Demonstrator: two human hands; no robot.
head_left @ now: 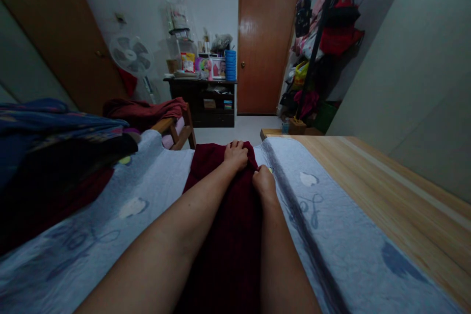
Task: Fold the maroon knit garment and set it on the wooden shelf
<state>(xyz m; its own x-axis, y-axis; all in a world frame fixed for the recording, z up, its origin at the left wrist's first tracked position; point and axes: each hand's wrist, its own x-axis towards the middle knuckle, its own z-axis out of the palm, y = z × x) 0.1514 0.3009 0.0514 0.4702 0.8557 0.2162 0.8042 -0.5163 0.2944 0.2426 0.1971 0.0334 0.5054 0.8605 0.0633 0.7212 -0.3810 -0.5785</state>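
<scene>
A long dark red cloth [235, 235] runs from right below me to the far edge of a bed covered by a pale blue patterned sheet [154, 181]. Whether it is a garment or a towel I cannot tell. My left hand [236, 154] lies on the cloth near its far end, palm down with the fingers spread over it. Just to the right and a little nearer, my right hand [264, 182] is closed on the cloth's right edge, pulling up a small fold. Both forearms cover part of the cloth.
A heap of dark and blue clothes [55, 147] lies on the left of the bed. Beyond it, a reddish cloth [147, 110] hangs over a wooden frame [187, 127]. Bare wooden boards [386, 171] border the sheet on the right. A fan [131, 54] and a dark cabinet [184, 100] stand behind.
</scene>
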